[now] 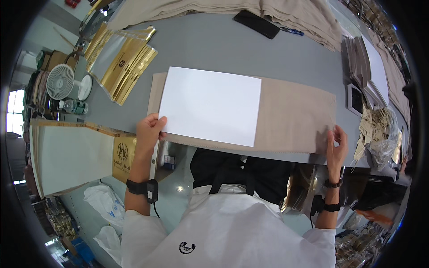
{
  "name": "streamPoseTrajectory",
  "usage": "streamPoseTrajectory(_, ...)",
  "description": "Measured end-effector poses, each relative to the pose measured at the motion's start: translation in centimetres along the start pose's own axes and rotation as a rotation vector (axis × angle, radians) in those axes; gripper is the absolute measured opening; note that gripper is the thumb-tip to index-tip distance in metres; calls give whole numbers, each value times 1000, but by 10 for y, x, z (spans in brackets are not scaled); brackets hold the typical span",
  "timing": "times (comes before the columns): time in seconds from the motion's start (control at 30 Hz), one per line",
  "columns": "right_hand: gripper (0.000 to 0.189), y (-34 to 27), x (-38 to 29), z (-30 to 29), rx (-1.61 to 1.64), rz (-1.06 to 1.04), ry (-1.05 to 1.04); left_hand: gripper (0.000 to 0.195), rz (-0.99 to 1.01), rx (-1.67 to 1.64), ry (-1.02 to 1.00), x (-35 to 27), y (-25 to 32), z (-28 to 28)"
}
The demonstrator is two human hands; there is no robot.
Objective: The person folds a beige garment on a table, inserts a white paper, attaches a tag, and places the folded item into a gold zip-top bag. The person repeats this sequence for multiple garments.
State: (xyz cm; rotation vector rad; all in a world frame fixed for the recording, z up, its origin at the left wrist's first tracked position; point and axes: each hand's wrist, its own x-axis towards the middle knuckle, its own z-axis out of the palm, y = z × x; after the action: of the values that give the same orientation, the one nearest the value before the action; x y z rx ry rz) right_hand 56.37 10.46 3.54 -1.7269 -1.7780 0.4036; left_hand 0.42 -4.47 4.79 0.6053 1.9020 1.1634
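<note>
A plain white rectangular sheet point(210, 106) lies over the left part of a folded beige cloth point(295, 115) on the grey table point(201, 43). My left hand point(150, 129) grips the sheet's lower left corner between thumb and fingers, close to the table's front edge. At the cloth's right end, my right hand point(336, 145) touches its edge with thumb and fingers around it; whether it pinches the fabric is hard to see. The cloth extends past the sheet on the right and shows as a narrow strip on the left.
Gold packaging bags point(125, 63) lie at the left, beside a white fan point(61, 82) and a plastic bottle point(73, 106). A black phone point(256, 24) and blue-handled snips point(292, 31) lie by more beige cloth point(214, 6). Cloth with white sheets point(375, 67) is stacked at the right, above fabric scraps point(375, 129).
</note>
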Motion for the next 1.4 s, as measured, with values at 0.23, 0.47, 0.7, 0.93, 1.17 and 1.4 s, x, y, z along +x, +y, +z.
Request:
streamPoseTrajectory(0.23,45,19,13,-3,-254,36,-84,24,28,168,88,-1,-10,-21)
streamPoseTrajectory(0.47,15,-134,48,24,729,-70,-139,38,575,664,354,-8,-2,-18)
streamPoseTrajectory(0.7,36,-300,-14,117,859,-539,-888,59,-26,-374,-452,26,26,-15)
streamPoseTrajectory(0.93,28,-269,-28,122,702,-633,-718,45,334,-10,-208,34,14,-9)
streamPoseTrajectory(1.17,26,-214,-24,153,277,-587,-449,54,482,147,4,51,5,-15)
streamPoseTrajectory(1.4,33,-196,-33,166,13,-812,-355,70,298,692,187,35,5,-32)
